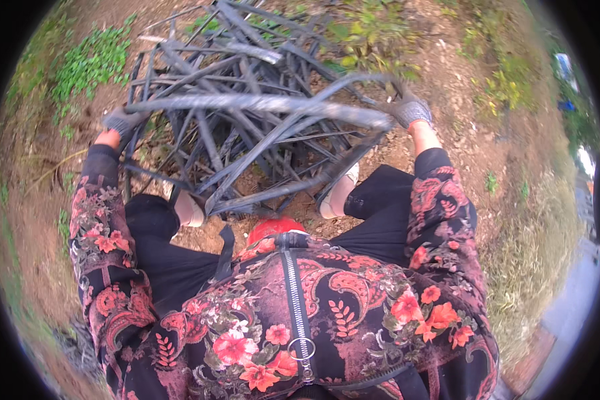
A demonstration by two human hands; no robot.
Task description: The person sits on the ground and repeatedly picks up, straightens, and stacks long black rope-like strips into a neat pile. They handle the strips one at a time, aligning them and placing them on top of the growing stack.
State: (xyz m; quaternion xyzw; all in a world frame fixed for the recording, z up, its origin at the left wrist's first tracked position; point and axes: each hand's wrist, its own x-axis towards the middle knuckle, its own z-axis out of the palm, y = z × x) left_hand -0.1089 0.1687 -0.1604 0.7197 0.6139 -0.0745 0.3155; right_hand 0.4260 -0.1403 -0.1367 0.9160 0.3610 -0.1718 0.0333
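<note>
My left hand, in a grey glove, is at the left side of a tangled pile of dark, blackened sticks. Its fingers are around the left end of a thick dark stick that lies across the pile. At the right side, my right hand, also gloved in grey, is at the ends of several dark sticks; blur hides which of them it grips. More long sticks cross at the near side of the pile, between my feet.
My shoes stand on reddish soil close to the pile. A red object shows just before my jacket. Green plants grow at the upper left, yellowish plants behind the pile, and dry grass at the right.
</note>
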